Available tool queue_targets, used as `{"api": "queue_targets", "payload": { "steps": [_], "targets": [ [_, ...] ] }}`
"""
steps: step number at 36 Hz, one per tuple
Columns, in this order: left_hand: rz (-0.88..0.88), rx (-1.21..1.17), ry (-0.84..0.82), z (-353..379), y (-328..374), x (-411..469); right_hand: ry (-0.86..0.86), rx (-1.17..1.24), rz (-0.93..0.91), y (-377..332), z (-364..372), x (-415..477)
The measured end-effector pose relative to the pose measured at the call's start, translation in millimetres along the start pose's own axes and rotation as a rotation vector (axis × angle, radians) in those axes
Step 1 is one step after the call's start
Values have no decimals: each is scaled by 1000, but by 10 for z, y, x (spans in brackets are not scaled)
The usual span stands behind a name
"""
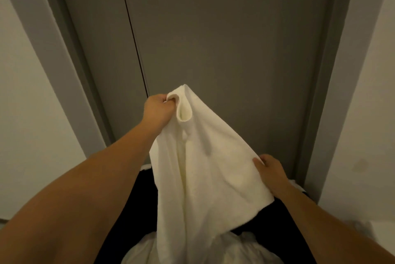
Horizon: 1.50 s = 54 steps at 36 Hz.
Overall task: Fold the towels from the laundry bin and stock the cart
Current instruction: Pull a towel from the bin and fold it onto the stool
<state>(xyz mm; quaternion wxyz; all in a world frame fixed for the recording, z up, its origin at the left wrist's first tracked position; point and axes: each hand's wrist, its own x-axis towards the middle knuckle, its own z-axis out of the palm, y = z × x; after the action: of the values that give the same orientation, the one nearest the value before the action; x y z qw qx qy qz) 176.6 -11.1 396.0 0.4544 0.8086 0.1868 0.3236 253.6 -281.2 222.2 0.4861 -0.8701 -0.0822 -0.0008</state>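
A white towel [205,178] hangs above the bin [142,199], held up by both hands. The left hand [159,109] is high over the bin's far side, clenched in a fist around a bunched top corner. A rolled loop of cloth stands out just beside its knuckles. The right hand [271,169] is lower, over the bin's far right corner. It pinches the towel's side edge, with the thumb lying on the near face and the fingers hidden behind the cloth. Between the two hands the top edge slopes down and is drawn fairly taut. The rest of the towel falls in soft vertical folds, and its lower end reaches down into the bin.

The bin looks black inside, and its near rim is cut off by the bottom of the view. More white laundry [241,248] lies crumpled in it, touching the hanging end of the towel. A little white cloth also shows at the bin's far right corner, under the right wrist.

Right behind the bin stands a grey door [224,39] in a grey frame [333,92], with a thin dark seam running down its left part. Pale walls [25,124] flank the frame on both sides of the bin.
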Motion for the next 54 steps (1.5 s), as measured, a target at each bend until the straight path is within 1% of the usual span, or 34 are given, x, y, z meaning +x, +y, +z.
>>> {"api": "queue_targets", "payload": {
  "steps": [2, 6, 7, 9, 12, 13, 15, 17, 18, 19, 21, 23, 26, 29, 31, 34, 37, 41, 48, 54],
  "targets": [
    [-28, 60, 6, 37, -102, 45, -39, 73, 45, -65, -65, 7],
    [-108, 150, -61, 161, -314, 53, -230, 313, 171, -332, -241, -67],
    [-126, 160, -87, 196, -366, 43, -249, 331, 160, -388, -271, -64],
    [-166, 164, -127, 274, -463, 21, -230, 302, 91, -477, -295, -47],
    [-260, 75, -152, 380, -545, -35, -178, 223, -19, -599, -230, -53],
    [-268, 48, -163, 409, -552, -60, -167, 203, -53, -636, -184, -59],
    [-250, -18, -211, 464, -573, -119, -122, 159, -127, -704, -91, -79],
    [-215, -81, -315, 499, -570, -234, -61, 120, -174, -755, 1, -86],
    [-174, -70, -380, 517, -568, -291, -61, 141, -176, -790, 31, -102],
    [-128, -48, -438, 532, -564, -338, -91, 176, -180, -818, 56, -111],
    [-64, -43, -530, 560, -536, -427, -208, 213, -195, -893, 88, -118],
    [-19, -72, -580, 581, -496, -500, -314, 139, -213, -988, 98, -123],
    [39, -98, -609, 603, -441, -584, -379, 15, -248, -1067, 81, -128],
    [80, -115, -595, 616, -415, -648, -435, -36, -260, -1058, 65, -149],
    [114, -104, -571, 614, -417, -680, -388, -98, -266, -1051, 54, -163],
    [190, 36, -559, 602, -448, -707, -319, -142, -296, -1060, 15, -169],
    [204, 145, -552, 596, -538, -737, -251, -157, -338, -1063, -65, -144],
    [151, 238, -521, 570, -730, -788, -150, -207, -366, -1066, -233, -62],
    [26, 228, -558, 449, -1001, -868, -12, -269, -341, -1126, -549, 30],
    [-15, 320, -577, 340, -1176, -893, 107, -126, -227, -1160, -744, 73]
  ]
}}
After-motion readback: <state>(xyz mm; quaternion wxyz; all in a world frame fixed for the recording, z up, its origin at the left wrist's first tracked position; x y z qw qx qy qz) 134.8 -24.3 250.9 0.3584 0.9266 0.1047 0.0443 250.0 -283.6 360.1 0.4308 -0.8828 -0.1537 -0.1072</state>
